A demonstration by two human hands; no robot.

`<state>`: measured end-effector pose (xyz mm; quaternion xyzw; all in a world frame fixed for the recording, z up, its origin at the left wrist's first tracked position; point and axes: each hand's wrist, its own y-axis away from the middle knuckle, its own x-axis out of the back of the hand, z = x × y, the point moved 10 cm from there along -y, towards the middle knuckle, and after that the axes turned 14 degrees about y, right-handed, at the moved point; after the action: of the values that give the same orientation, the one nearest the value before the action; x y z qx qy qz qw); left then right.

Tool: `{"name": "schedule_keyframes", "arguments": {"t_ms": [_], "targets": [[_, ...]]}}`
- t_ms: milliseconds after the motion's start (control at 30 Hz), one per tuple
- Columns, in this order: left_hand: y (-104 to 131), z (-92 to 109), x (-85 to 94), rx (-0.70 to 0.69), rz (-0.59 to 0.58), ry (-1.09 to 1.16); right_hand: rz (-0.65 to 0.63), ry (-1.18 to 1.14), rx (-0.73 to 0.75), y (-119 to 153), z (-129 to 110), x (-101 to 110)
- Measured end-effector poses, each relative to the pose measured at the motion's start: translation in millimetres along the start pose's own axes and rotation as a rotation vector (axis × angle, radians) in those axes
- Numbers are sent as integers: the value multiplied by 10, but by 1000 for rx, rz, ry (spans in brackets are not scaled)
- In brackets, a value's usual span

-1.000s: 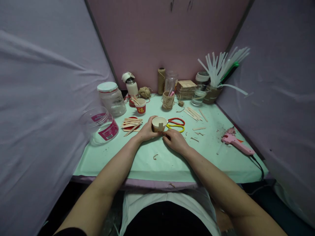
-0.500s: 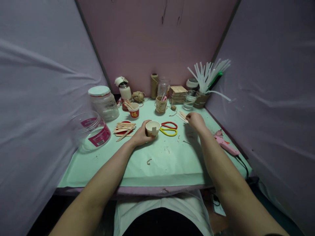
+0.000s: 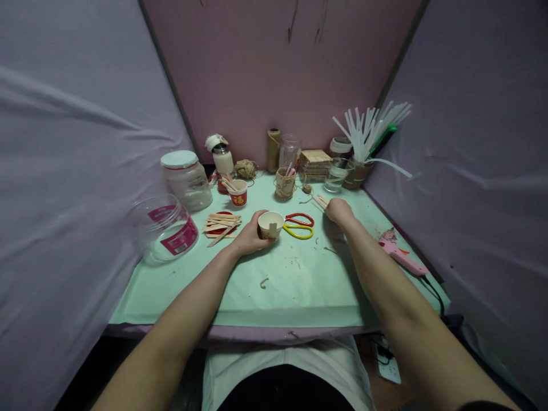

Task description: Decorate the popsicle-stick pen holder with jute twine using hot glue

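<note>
My left hand [image 3: 252, 235] is wrapped round a small paper cup [image 3: 270, 224], its white inside tipped toward me. A grey notch-like patch marks the cup's near side. Scissors [image 3: 299, 226] with one red and one yellow handle lie just right of the cup. Farther right, my right hand [image 3: 340, 214] is closed on a few wooden craft sticks [image 3: 320, 201], whose ends stick out to the left. Its fingertips are mostly hidden behind the hand. Left of my left hand, a pile of craft sticks [image 3: 223, 222] rests on something red.
A pink glue gun [image 3: 402, 257] with a cord lies at the right edge. Clear jars [image 3: 188, 182], a red cup [image 3: 238, 194] with sticks, a twine ball [image 3: 245, 169], a twine-trimmed cup [image 3: 285, 184] and a pot of white glue sticks [image 3: 357, 171] stand around the back and left.
The view has shifted slightly, moving everything a little to the right in the picture. My right hand has closed further over the craft sticks. My left hand still holds the cup.
</note>
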<state>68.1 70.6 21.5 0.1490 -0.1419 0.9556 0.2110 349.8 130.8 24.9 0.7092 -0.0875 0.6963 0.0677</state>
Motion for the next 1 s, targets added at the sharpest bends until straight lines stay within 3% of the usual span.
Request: {"name": "schedule_keyframes", "arguments": {"t_ms": [100,167,233,300,500,767,1000], "targets": [[-10,2,21,3,14,64,62,-159,58,306,-144,155],[-19,-9,30,11,21,158,87,-510,221,602,-411,239],[-25,-24,34,23,25,259,3,-910,412,910,-738,231],[-23,-38,41,37,32,312,-83,-1060,505,1133,-999,136],[1,16,34,20,1,166,28,-895,493,1258,-1214,-78],[10,62,-13,-43,-49,31,149,-725,520,1297,-1248,-82],[24,47,-23,-3,-54,25,220,-572,574,1348,-1305,-94]]}}
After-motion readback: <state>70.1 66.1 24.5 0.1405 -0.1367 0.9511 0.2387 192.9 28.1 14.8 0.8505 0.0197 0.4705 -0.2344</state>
